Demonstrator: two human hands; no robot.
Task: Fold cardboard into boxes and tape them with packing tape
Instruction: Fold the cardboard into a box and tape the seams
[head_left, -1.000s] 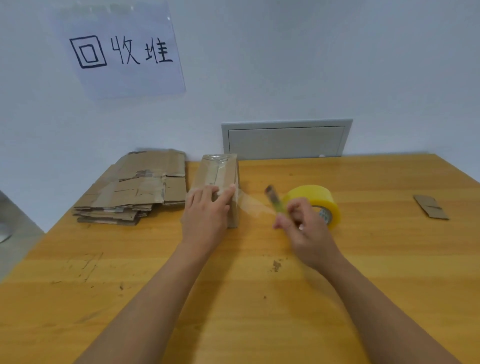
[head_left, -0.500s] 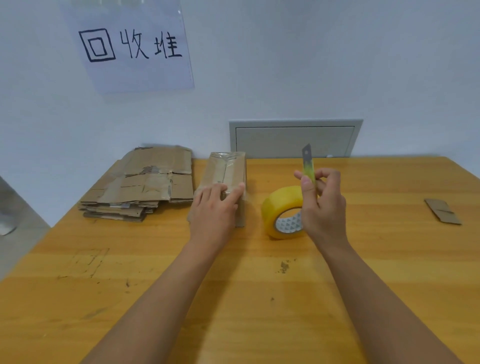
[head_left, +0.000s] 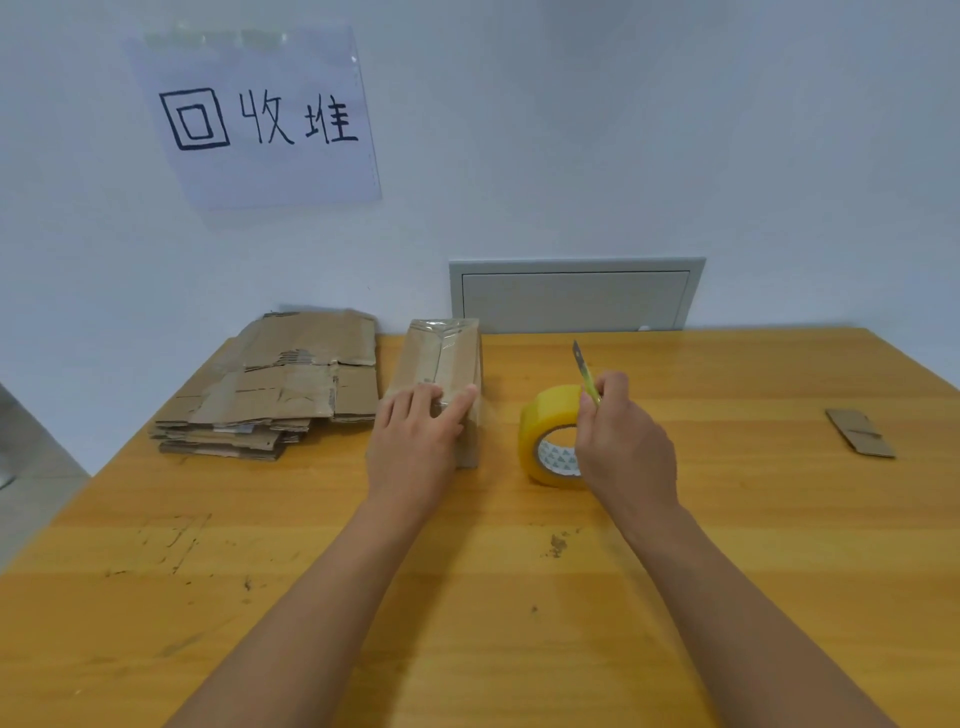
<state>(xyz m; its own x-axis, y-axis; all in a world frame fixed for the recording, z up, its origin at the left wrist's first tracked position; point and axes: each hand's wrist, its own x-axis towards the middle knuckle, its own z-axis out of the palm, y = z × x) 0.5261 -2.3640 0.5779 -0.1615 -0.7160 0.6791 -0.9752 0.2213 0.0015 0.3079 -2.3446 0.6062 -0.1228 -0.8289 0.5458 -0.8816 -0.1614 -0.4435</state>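
Yellow-varnished wood forms the scuffed table (head_left: 727, 519), set against a pale wall. On it, near the far edge and left of centre, stands the small brown cardboard box (head_left: 441, 358), its top seam covered with glossy clear tape. The left hand (head_left: 415, 447) presses flat on the box's near end, fingers straight.

The step in hand appears to be smoothing the cut tape end. Firm pressure along the edge should seat the film without wrinkles.

Just right of the box, the yellow roll of packing tape (head_left: 545, 436) stands on its rim. The right hand (head_left: 623, 447) grips a slim green-handled utility knife (head_left: 584, 371), blade up. The exposed blade should be retracted.

Left of the box lies a ragged stack of flattened corrugated cardboard (head_left: 275, 395).
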